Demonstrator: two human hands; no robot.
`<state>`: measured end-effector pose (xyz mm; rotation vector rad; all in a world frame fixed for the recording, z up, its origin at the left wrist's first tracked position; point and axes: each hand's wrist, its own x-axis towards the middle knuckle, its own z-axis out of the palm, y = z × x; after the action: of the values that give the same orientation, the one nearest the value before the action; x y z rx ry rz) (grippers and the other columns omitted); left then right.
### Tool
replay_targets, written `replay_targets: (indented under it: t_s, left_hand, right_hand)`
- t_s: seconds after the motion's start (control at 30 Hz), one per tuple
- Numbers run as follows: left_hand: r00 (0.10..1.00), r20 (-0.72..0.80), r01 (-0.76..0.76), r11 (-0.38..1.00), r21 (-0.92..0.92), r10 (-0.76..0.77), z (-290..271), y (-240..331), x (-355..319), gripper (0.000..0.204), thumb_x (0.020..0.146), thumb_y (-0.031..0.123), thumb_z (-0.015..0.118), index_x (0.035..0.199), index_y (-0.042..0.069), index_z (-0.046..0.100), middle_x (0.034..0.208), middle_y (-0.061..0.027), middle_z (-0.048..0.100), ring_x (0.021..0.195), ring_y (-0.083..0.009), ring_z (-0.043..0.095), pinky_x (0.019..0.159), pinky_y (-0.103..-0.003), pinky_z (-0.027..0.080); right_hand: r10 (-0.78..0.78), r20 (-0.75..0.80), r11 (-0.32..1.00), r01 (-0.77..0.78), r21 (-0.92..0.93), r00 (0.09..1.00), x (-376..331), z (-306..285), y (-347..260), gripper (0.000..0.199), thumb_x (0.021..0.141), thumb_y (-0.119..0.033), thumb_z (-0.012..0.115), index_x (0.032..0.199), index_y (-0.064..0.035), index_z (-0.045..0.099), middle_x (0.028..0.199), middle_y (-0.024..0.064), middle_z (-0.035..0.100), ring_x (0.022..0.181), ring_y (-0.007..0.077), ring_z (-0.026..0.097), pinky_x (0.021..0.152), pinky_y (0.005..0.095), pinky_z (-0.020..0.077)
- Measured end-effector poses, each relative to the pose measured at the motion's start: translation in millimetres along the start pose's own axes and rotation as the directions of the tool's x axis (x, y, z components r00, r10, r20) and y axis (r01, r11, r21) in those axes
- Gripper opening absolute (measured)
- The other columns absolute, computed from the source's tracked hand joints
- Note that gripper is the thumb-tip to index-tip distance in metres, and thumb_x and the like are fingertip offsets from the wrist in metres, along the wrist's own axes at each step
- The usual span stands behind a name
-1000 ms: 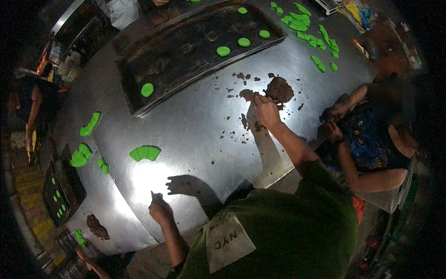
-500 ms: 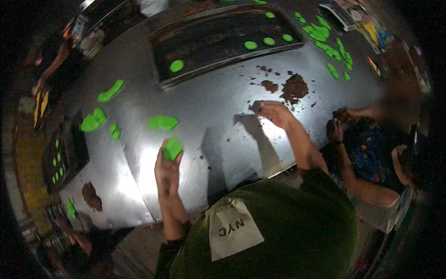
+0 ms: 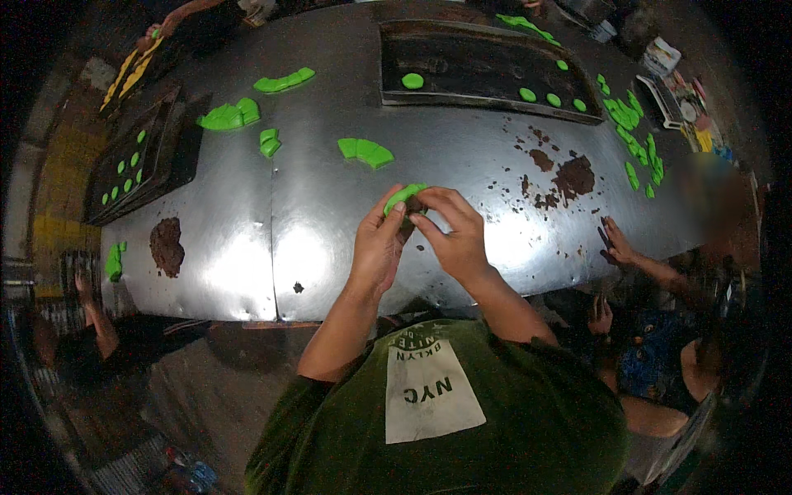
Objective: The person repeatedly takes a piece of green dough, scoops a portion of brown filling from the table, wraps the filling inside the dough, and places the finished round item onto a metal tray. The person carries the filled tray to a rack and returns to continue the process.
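In front of my chest, a flattened piece of green dough [image 3: 404, 195] is cupped by my left hand [image 3: 378, 243], its fingers closed around it. A lump of brown filling [image 3: 415, 205] rests against the dough's inner side. My right hand [image 3: 456, 239] closes on the same piece from the right, thumb by the filling and fingers at the green rim. Fingertips partly hide where dough and filling meet. Just beyond my hands, joined green dough pieces [image 3: 365, 152] lie on the metal table [image 3: 462, 140]. A crumbly brown filling pile [image 3: 573, 176] is to the right.
A dark baking tray [image 3: 487, 97] with several green rounds stands at the back; another tray [image 3: 132, 169] sits left. More green dough lies left [image 3: 231, 115] and far right [image 3: 624, 115]. A second brown lump [image 3: 167, 247] is at left. A co-worker's hand [image 3: 619, 242] rests at the right edge.
My right hand has left the brown pile and come to the green dough with filling. My left hand has moved right to meet it. The view has shifted too.
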<state>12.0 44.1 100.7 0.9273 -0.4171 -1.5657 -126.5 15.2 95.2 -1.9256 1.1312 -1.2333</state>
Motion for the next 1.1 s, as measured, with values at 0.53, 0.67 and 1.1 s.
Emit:
replay_targets:
  t_s: [0.53, 0.67, 1.1]
  left_hand:
    - [0.995, -0.08, 0.061, 0.993, 0.105, -0.053, 30.5, -23.3, 80.5, 0.042, 0.101, 0.009, 0.046, 0.141, -0.001, 0.039, 0.131, -0.0125, 0.054, 0.119, -0.0216, 0.055, 0.1, -0.036, 0.045]
    - [0.971, -0.237, -0.032, 0.999, -0.001, 0.031, 39.1, -39.2, 103.2, 0.043, 0.103, 0.015, 0.043, 0.142, -0.003, 0.037, 0.134, -0.0148, 0.05, 0.121, -0.0233, 0.052, 0.102, -0.039, 0.043]
    - [0.982, 0.128, 0.078, 0.92, 0.384, -0.137, 16.6, 11.1, 39.7, 0.058, 0.094, 0.02, 0.065, 0.141, -0.004, 0.04, 0.121, -0.0135, 0.06, 0.108, -0.0205, 0.059, 0.095, -0.033, 0.047]
  right_hand:
    - [0.369, 0.5, 0.587, -0.613, 0.529, 0.784, 82.3, -54.4, 131.5, 0.021, 0.09, -0.011, 0.067, 0.107, 0.0004, 0.064, 0.093, 0.0062, 0.066, 0.078, 0.016, 0.064, 0.072, 0.0303, 0.0532]
    - [0.091, 0.076, 0.988, -0.1, 0.121, 0.993, 82.4, -26.8, 117.5, 0.011, 0.086, -0.01, 0.069, 0.091, -0.0012, 0.066, 0.089, 0.0102, 0.066, 0.075, 0.0217, 0.065, 0.067, 0.0349, 0.0528]
    - [-0.324, 0.267, 0.934, 0.351, -0.06, 0.908, 35.5, -62.3, 20.3, 0.03, 0.079, -0.006, 0.072, 0.106, -0.0006, 0.061, 0.095, 0.0137, 0.055, 0.091, 0.0309, 0.06, 0.077, 0.0378, 0.0525]
